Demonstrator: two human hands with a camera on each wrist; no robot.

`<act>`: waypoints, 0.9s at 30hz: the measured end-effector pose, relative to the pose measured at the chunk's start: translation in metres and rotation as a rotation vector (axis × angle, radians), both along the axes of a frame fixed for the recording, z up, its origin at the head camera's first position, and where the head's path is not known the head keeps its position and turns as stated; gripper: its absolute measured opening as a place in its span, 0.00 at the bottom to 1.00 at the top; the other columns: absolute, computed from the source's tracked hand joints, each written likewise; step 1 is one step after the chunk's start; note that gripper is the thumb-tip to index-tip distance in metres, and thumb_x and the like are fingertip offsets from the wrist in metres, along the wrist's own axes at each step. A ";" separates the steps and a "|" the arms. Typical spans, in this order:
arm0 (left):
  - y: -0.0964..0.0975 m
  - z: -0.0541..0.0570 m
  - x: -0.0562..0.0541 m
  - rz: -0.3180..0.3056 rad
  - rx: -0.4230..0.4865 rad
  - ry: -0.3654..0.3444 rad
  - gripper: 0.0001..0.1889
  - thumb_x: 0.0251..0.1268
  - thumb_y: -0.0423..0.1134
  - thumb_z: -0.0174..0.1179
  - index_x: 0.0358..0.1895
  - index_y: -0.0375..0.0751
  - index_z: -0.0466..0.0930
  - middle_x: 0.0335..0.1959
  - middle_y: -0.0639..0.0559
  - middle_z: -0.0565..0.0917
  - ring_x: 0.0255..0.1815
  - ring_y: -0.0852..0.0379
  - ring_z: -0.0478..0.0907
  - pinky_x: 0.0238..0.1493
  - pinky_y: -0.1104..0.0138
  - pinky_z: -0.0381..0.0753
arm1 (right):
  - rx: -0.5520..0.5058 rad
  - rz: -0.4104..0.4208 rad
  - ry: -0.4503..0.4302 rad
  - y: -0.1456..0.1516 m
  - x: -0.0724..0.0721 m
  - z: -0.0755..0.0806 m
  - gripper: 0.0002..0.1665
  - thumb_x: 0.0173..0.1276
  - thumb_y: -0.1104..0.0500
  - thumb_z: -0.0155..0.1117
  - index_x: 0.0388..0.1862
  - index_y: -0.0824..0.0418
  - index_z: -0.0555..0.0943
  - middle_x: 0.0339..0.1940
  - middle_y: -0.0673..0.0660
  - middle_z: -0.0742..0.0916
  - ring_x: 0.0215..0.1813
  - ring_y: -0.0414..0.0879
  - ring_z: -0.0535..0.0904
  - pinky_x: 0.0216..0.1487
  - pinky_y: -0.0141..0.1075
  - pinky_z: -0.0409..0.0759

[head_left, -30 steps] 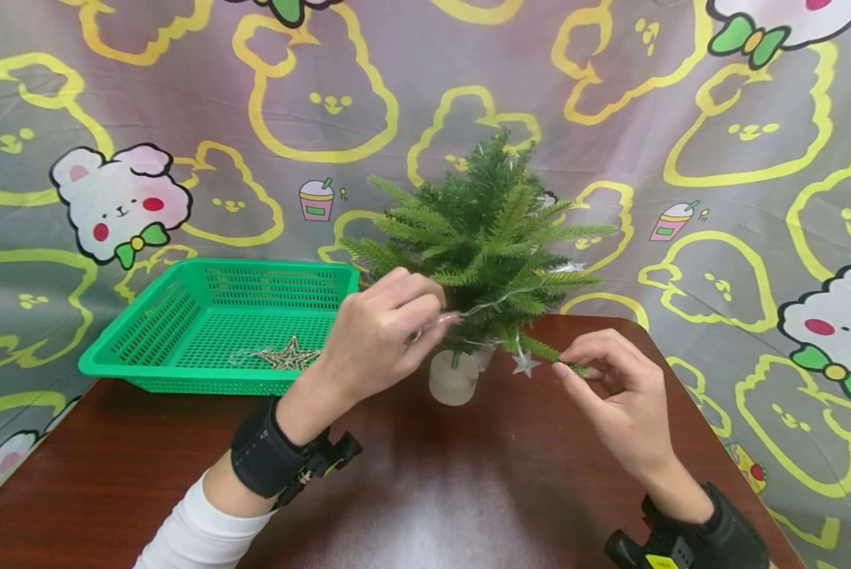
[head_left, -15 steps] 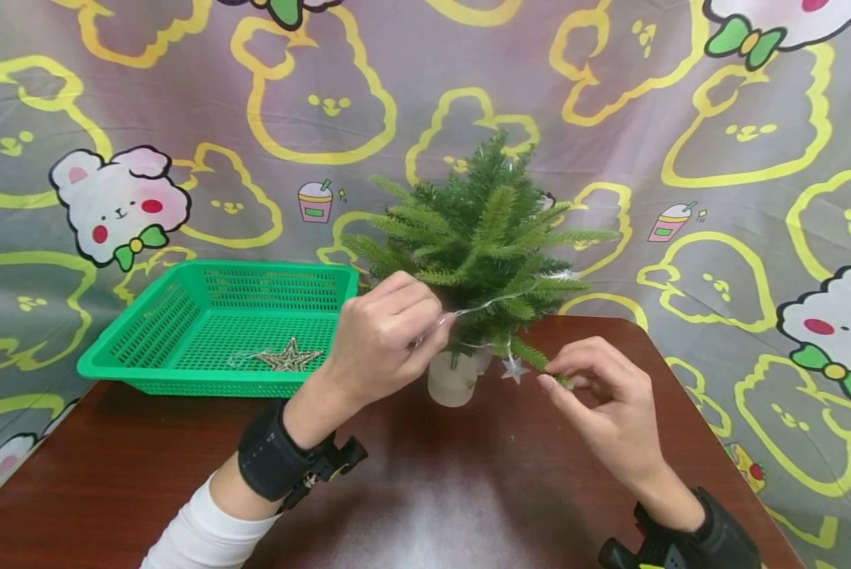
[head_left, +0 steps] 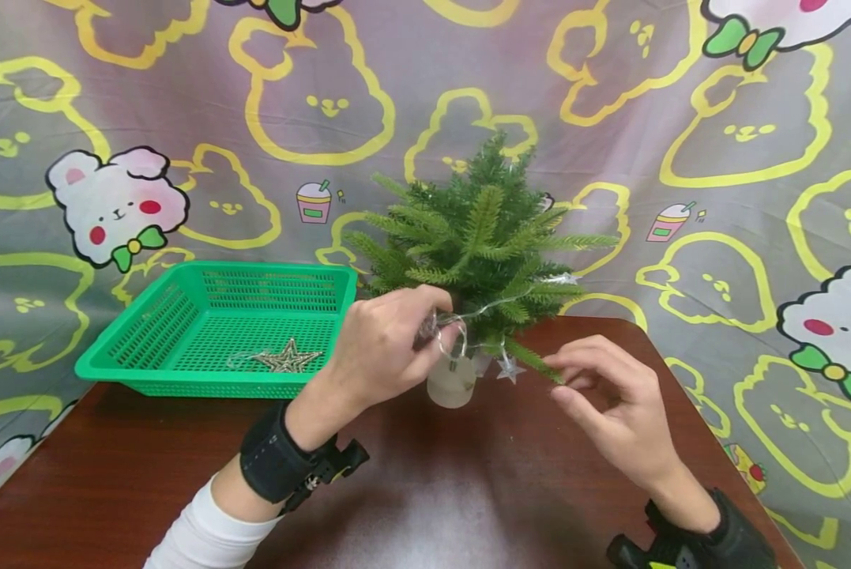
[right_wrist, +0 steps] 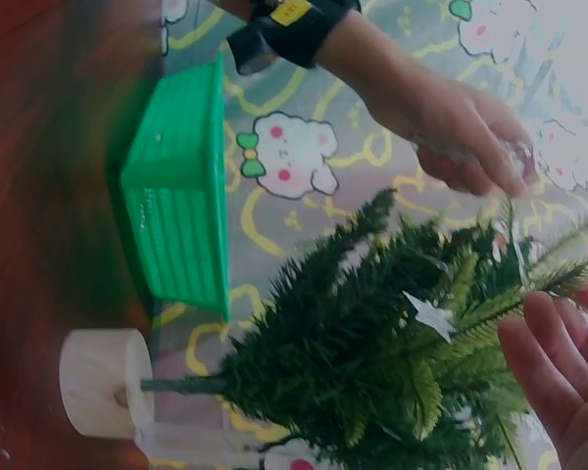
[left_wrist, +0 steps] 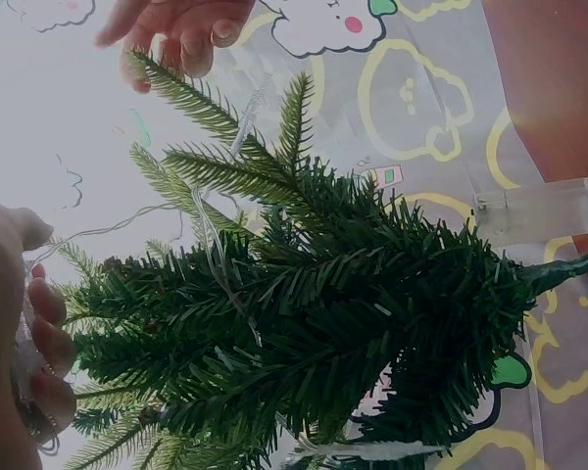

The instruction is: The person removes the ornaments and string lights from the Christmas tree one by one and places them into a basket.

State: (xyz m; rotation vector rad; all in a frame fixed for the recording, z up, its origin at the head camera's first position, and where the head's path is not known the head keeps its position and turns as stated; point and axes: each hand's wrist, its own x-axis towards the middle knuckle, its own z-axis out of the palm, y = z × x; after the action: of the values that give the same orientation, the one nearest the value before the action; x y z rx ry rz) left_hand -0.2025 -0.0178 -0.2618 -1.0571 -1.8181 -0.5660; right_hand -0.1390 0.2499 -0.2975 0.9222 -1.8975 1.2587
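Observation:
A small artificial Christmas tree (head_left: 489, 229) stands in a pale round base (head_left: 451, 383) on the table. My left hand (head_left: 389, 336) grips a bundle of clear string lights (head_left: 461, 340), with a loop hanging below the fingers. From there the wire runs across to the tree's right side. A clear star light (head_left: 510, 367) hangs under a low branch, and another star (head_left: 562, 279) sits higher on the right. My right hand (head_left: 613, 395) has its fingertips right at the tip of that low branch (head_left: 535, 362), thumb and fingers parted.
A green plastic basket (head_left: 148, 379) stands left of the tree, holding a glittery star ornament (head_left: 290, 356) with a clear string. Behind the table (head_left: 425, 490) hangs a patterned cloth (head_left: 368, 47). A clear plastic piece (left_wrist: 534, 211) shows beside the tree's base.
My right hand first drew the low branch inward, then its fingers loosened from the tip. My left hand has turned slightly, and a loop of the light wire now hangs from it.

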 end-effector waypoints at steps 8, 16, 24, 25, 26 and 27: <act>0.000 0.000 0.000 -0.039 0.001 0.014 0.32 0.68 0.70 0.44 0.37 0.44 0.81 0.23 0.57 0.81 0.21 0.63 0.74 0.18 0.71 0.69 | -0.064 -0.152 -0.053 0.023 -0.019 0.010 0.09 0.64 0.77 0.59 0.42 0.76 0.82 0.31 0.51 0.85 0.32 0.36 0.84 0.37 0.22 0.80; 0.001 0.001 0.001 -0.038 0.034 0.034 0.35 0.68 0.72 0.42 0.36 0.44 0.85 0.20 0.56 0.77 0.20 0.62 0.73 0.17 0.71 0.63 | -0.050 -0.365 -0.164 0.032 -0.042 0.007 0.11 0.63 0.72 0.66 0.45 0.69 0.84 0.36 0.41 0.84 0.31 0.30 0.83 0.34 0.19 0.79; 0.003 0.001 0.001 -0.029 0.066 0.053 0.25 0.71 0.61 0.50 0.33 0.45 0.86 0.19 0.56 0.76 0.20 0.61 0.72 0.18 0.71 0.64 | -0.046 -0.421 -0.257 0.029 -0.062 -0.004 0.16 0.63 0.69 0.69 0.50 0.68 0.82 0.42 0.45 0.85 0.40 0.23 0.83 0.39 0.17 0.79; 0.003 0.001 0.001 -0.027 0.069 0.053 0.23 0.71 0.59 0.51 0.33 0.45 0.86 0.19 0.56 0.76 0.20 0.61 0.72 0.18 0.70 0.64 | -0.035 -0.423 -0.262 0.028 -0.063 -0.005 0.16 0.63 0.68 0.69 0.51 0.68 0.82 0.42 0.48 0.85 0.40 0.23 0.82 0.40 0.17 0.79; 0.003 0.001 0.001 -0.025 0.070 0.051 0.21 0.71 0.56 0.52 0.33 0.45 0.85 0.19 0.56 0.77 0.20 0.61 0.72 0.18 0.70 0.65 | -0.025 -0.427 -0.267 0.027 -0.064 -0.006 0.16 0.64 0.67 0.69 0.51 0.68 0.82 0.43 0.52 0.86 0.40 0.22 0.82 0.40 0.17 0.79; 0.003 0.001 0.001 -0.024 0.071 0.049 0.19 0.70 0.54 0.53 0.33 0.45 0.85 0.19 0.56 0.77 0.20 0.61 0.72 0.18 0.70 0.66 | -0.016 -0.425 -0.267 0.027 -0.066 -0.007 0.15 0.64 0.67 0.68 0.50 0.68 0.82 0.43 0.57 0.86 0.40 0.21 0.82 0.40 0.17 0.79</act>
State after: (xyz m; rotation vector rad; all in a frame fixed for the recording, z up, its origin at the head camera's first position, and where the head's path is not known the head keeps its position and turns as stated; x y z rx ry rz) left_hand -0.2015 -0.0148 -0.2612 -1.0373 -1.7323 -0.6091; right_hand -0.2048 0.2765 -0.3050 0.3212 -2.1400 1.1737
